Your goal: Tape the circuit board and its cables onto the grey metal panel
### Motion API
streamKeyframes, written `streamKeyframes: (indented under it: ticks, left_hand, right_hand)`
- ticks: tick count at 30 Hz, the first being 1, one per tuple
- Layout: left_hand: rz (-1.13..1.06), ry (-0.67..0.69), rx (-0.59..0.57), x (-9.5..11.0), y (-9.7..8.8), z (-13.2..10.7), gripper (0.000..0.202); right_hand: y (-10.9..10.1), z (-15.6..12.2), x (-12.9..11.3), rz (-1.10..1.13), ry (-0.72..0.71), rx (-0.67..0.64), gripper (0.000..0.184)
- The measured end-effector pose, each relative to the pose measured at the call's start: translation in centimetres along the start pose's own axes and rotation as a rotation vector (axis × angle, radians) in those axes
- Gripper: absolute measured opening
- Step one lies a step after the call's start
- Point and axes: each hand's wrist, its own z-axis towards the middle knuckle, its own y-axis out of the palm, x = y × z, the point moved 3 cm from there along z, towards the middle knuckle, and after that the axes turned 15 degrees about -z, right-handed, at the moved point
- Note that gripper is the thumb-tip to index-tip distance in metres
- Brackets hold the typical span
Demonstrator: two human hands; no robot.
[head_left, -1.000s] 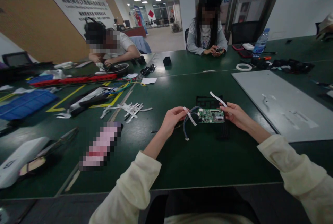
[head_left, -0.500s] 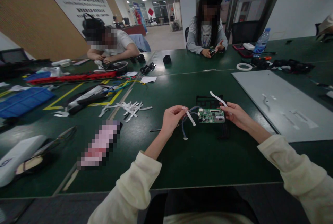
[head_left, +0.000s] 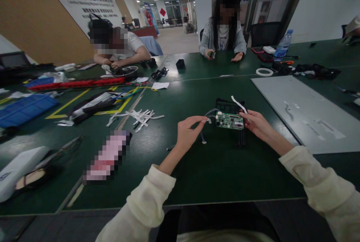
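A small green circuit board [head_left: 230, 120] with a black frame [head_left: 228, 106] behind it is held just above the green table [head_left: 219, 167]. My right hand [head_left: 254, 123] grips its right edge, fingers closed, and a white ribbon strip [head_left: 238, 104] curls up from there. My left hand [head_left: 188, 133] pinches the end of a white strip at the board's left side, where thin grey cables [head_left: 204, 126] loop down.
A pile of white strips [head_left: 139, 117] lies to the left, with a blurred pink object [head_left: 107, 157] nearer. A large grey panel [head_left: 302, 109] lies on the right. Two other people sit at the far side; a tape roll [head_left: 263, 72] and water bottle [head_left: 282, 46] stand nearby.
The board has tilted and lifted slightly with my right hand. My left hand has moved right, closer to the board's left edge. The person opposite lowered their hands apart onto the table.
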Motion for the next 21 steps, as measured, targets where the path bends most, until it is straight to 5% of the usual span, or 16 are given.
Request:
streamKeyframes:
  ticks: [5, 12, 21]
  left_hand:
    - [-0.073, -0.077, -0.001, 0.3, -0.1, 0.0, 0.014]
    - [-0.08, 0.005, -0.103, 2.0, 0.2, -0.1, 0.011]
    - [-0.36, -0.275, -0.007, 0.0, 0.2, 0.1, 0.017]
  right_hand:
    - [0.2, 0.0, 0.0, 0.0, -0.003, -0.021, 0.03]
    - [-0.6, 0.6, 0.2, 0.048, -0.008, 0.089, 0.023]
    - [-0.6, 0.4, 0.0, 0.031, 0.004, 0.043, 0.022]
